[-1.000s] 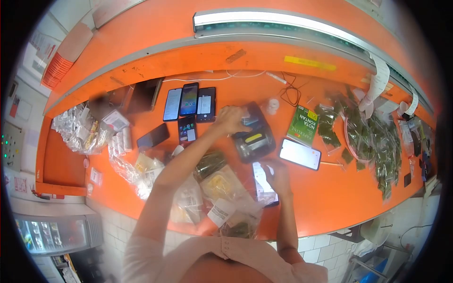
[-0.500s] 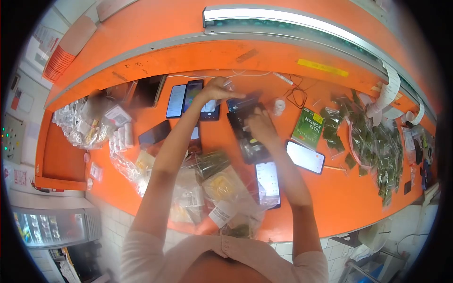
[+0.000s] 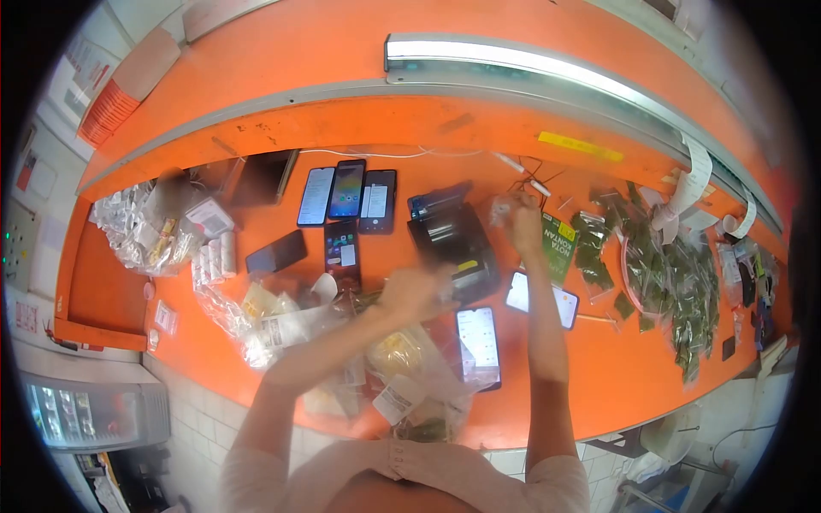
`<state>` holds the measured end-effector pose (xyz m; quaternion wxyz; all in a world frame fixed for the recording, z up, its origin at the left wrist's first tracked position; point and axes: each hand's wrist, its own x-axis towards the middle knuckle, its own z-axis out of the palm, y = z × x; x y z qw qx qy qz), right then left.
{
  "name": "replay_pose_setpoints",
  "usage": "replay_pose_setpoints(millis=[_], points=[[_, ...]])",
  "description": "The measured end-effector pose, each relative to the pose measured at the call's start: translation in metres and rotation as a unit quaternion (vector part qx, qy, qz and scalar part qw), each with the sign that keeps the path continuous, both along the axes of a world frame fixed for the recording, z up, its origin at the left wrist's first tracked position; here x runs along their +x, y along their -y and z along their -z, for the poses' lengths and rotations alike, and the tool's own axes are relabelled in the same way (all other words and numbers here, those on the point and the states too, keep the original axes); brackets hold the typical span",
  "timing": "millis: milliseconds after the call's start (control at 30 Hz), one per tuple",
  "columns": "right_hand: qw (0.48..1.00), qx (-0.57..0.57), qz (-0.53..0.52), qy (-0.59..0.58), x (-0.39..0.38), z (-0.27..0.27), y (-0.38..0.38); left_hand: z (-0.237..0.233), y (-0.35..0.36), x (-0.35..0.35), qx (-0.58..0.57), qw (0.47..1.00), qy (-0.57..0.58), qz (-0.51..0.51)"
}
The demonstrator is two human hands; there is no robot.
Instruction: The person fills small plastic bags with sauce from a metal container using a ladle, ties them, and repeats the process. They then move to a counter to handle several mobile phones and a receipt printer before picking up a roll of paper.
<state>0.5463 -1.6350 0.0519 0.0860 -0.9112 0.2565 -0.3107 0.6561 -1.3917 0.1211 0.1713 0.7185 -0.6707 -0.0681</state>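
A black receipt printer (image 3: 442,232) lies on the orange counter in front of me, its lid apparently raised at the far end. My left hand (image 3: 415,295), smeared by motion, is at the printer's near left edge; its fingers do not show clearly. To the right of the printer, my right hand (image 3: 522,224) has its fingers closed around a small white paper roll (image 3: 499,210), partly covered by them. Beneath my right forearm lie a lit phone (image 3: 564,305) and a green nota kontan pad (image 3: 558,246).
Several phones, including a lit phone (image 3: 478,346), lie around the printer. Clear plastic packets (image 3: 402,355) fill the near counter. Bags of green leaves (image 3: 658,274) are at right, silvery packets (image 3: 141,227) at left. A raised ledge (image 3: 342,124) runs along the back.
My left hand has come down from behind the printer to its near left edge. My right hand has left the printer and moved right to the paper roll. The view has shifted slightly.
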Motion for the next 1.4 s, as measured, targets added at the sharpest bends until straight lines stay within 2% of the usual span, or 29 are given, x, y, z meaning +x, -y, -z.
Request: replay_pose_setpoints(millis=[33,67,100,133,167,200,267,300,333,367,400,433,467,500,567,633,667,733,767,867,900,1000,1033,1100,1133,1200,1233,1300,1400], points=[[1.0,-0.003,-0.003,0.0,0.004,0.007,-0.002,0.014,0.002,-0.006,-0.003,1.0,0.0,-0.003],[0.998,-0.065,0.021,0.007,0.009,0.013,-0.004,0.029,0.005,-0.009,-0.015,0.999,0.027,-0.008],[0.991,-0.126,0.045,0.016,0.013,0.02,-0.004,0.037,0.006,-0.011,-0.026,0.998,0.054,-0.013],[0.991,-0.129,0.043,0.017,0.015,0.028,-0.001,0.033,0.006,-0.013,-0.025,0.999,0.043,-0.011],[0.995,0.071,0.023,0.059,0.016,0.034,0.004,0.028,0.005,-0.015,-0.029,0.998,0.045,-0.013],[0.958,0.269,0.0,0.099,0.017,0.031,0.005,0.016,0.001,-0.018,-0.033,0.999,0.006,-0.027],[0.946,0.29,0.016,0.146,0.008,0.028,0.0,0.003,-0.008,-0.018,-0.038,0.998,-0.026,-0.043],[0.931,0.311,0.034,0.187,0.003,0.026,-0.004,-0.002,-0.011,-0.016,-0.078,0.989,-0.117,-0.049],[0.855,0.344,-0.089,0.378,0.005,0.026,-0.012,-0.006,-0.013,-0.015,-0.12,0.969,-0.209,-0.053],[0.807,0.394,-0.082,0.432,0.0,0.027,-0.022,-0.011,-0.013,-0.015,-0.126,0.969,-0.208,-0.053],[0.754,0.443,-0.073,0.479,-0.005,-0.004,-0.053,-0.015,-0.011,-0.016,-0.125,0.938,-0.307,-0.101],[0.666,0.532,-0.078,0.517,-0.01,-0.035,-0.084,-0.017,-0.012,-0.02,-0.121,0.894,-0.406,-0.148],[0.567,0.614,-0.08,0.544,-0.013,-0.057,-0.112,-0.013,-0.012,-0.021,-0.148,0.895,-0.395,-0.147],[0.522,0.65,-0.107,0.542,-0.015,-0.062,-0.131,-0.018,-0.015,-0.023,-0.151,0.892,-0.399,-0.15],[0.509,0.676,-0.155,0.509,-0.018,-0.072,-0.169,-0.035,-0.024,-0.027,-0.22,0.887,-0.391,-0.114],[0.432,0.725,-0.207,0.495,-0.018,-0.081,-0.196,-0.046,-0.039,-0.027,-0.25,0.873,-0.404,-0.111],[0.432,0.728,-0.212,0.488,-0.018,-0.084,-0.207,-0.051,-0.048,-0.027,-0.255,0.854,-0.441,-0.104],[0.492,0.719,-0.24,0.428,-0.016,-0.087,-0.226,-0.058,-0.066,-0.024,-0.258,0.824,-0.495,-0.096],[0.49,0.724,-0.244,0.42,-0.015,-0.09,-0.232,-0.059,-0.075,-0.021,-0.263,0.822,-0.494,-0.105],[0.611,0.661,-0.303,0.314,-0.013,-0.101,-0.245,-0.057,-0.1,-0.013,-0.269,0.853,-0.436,-0.096],[0.607,0.667,-0.309,0.303,-0.012,-0.1,-0.248,-0.059,-0.106,-0.013,-0.274,0.851,-0.435,-0.109],[0.758,0.532,-0.302,0.226,-0.008,-0.108,-0.256,-0.064,-0.123,-0.016,-0.301,0.877,-0.35,-0.132],[0.77,0.505,-0.319,0.222,-0.004,-0.109,-0.261,-0.059,-0.129,-0.014,-0.319,0.869,-0.337,-0.169],[0.74,0.527,-0.344,0.237,0.004,-0.097,-0.272,-0.049,-0.145,-0.008,-0.311,0.894,-0.29,-0.144],[0.73,0.532,-0.374,0.21,0.005,-0.088,-0.275,-0.046,-0.156,-0.006,-0.329,0.884,-0.281,-0.179],[0.8,0.484,-0.328,0.135,0.007,-0.073,-0.277,-0.04,-0.173,-0.004,-0.334,0.886,-0.291,-0.137],[0.796,0.48,-0.348,0.118,0.009,-0.077,-0.28,-0.034,-0.181,-0.006,-0.349,0.878,-0.286,-0.157],[0.855,0.345,-0.38,0.076,0.013,-0.086,-0.301,-0.02,-0.202,-0.014,-0.369,0.819,-0.408,-0.165],[0.846,0.345,-0.403,0.051,0.029,-0.09,-0.347,-0.002,-0.232,-0.018,-0.401,0.786,-0.408,-0.235]])
